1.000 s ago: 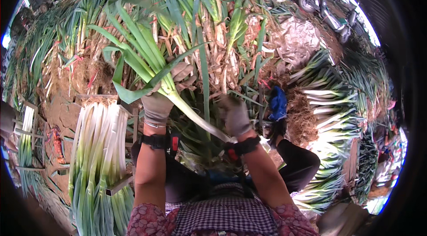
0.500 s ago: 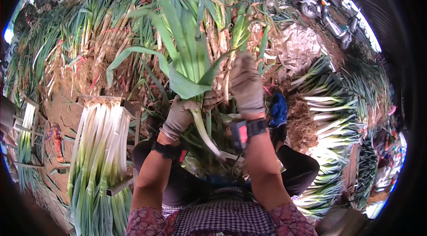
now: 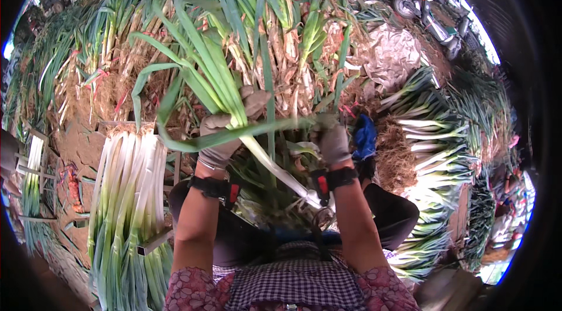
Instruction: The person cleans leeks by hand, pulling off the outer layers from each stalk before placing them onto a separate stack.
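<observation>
My left hand (image 3: 219, 135), in a grey work glove, is wrapped round a leek (image 3: 219, 85) where its green leaves meet the pale stalk. The leaves fan up and to the left, while the white stalk slants down to the right toward my lap. My right hand (image 3: 335, 144), gloved too, is closed on the end of a long leek leaf (image 3: 266, 128). That leaf loops at the left and stretches across in front of my left hand. Loose green leaves and trimmings lie below, between my knees.
Leeks with white stalks (image 3: 132, 164) lie in a metal-framed rack at left. Dry-leaved leeks (image 3: 287, 59) are heaped ahead. At right is a pile of leeks (image 3: 430, 159), with a blue cloth-like thing (image 3: 365, 137) and a crumpled pale sheet (image 3: 392, 56) nearby. A scooter (image 3: 430, 18) stands far right.
My right hand has come down from beside the leaves and now holds a leaf end, stretched across. The leek has tilted to the left, and my left hand has shifted up and left.
</observation>
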`<state>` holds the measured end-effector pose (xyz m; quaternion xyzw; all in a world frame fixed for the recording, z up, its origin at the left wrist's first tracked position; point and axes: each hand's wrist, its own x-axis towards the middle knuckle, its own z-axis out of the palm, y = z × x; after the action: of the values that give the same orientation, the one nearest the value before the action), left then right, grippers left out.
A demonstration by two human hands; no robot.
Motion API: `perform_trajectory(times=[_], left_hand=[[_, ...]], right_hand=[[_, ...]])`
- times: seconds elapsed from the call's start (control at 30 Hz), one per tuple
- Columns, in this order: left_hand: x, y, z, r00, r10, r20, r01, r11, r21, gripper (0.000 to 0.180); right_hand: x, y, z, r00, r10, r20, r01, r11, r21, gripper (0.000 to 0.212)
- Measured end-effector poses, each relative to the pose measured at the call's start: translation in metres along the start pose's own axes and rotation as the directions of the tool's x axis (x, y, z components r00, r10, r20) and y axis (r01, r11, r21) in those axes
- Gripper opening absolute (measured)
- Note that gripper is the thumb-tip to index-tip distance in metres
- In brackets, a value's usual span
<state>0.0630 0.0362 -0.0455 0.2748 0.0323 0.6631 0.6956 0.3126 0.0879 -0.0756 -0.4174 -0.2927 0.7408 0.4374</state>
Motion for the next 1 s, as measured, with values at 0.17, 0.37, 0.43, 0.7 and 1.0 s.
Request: perform_trajectory(times=[0.17,0.37,0.43,0.7,1.0], left_hand=[[-0.007,0.016,0.005,0.999,0.022,-0.043,-0.022,1.0,0.001,0.077],[0.008,0.024,-0.003,0.984,0.169,0.059,-0.169,0.986,-0.007,0.071],[0.004,0.022,-0.004,0.986,0.164,0.044,-0.165,0.986,0.026,0.072],[-0.007,0.048,-0.003,0.974,0.221,0.058,-0.221,0.975,-0.008,0.064],[0.003,0.035,-0.011,0.864,0.409,-0.294,-0.213,0.825,0.523,0.045]], right_hand=[[-0.063,-0.005,0.09,0.863,-0.03,0.505,0.381,0.695,-0.61,0.029],[-0.072,0.046,0.071,0.861,-0.319,0.396,0.509,0.553,-0.66,0.032],[-0.067,0.045,0.086,0.726,-0.521,0.448,0.68,0.452,-0.577,0.026],[-0.104,-0.014,-0.016,0.997,-0.081,-0.005,0.072,0.909,-0.41,0.035],[-0.091,0.027,0.034,0.863,0.354,0.36,0.242,0.335,-0.911,0.041]])
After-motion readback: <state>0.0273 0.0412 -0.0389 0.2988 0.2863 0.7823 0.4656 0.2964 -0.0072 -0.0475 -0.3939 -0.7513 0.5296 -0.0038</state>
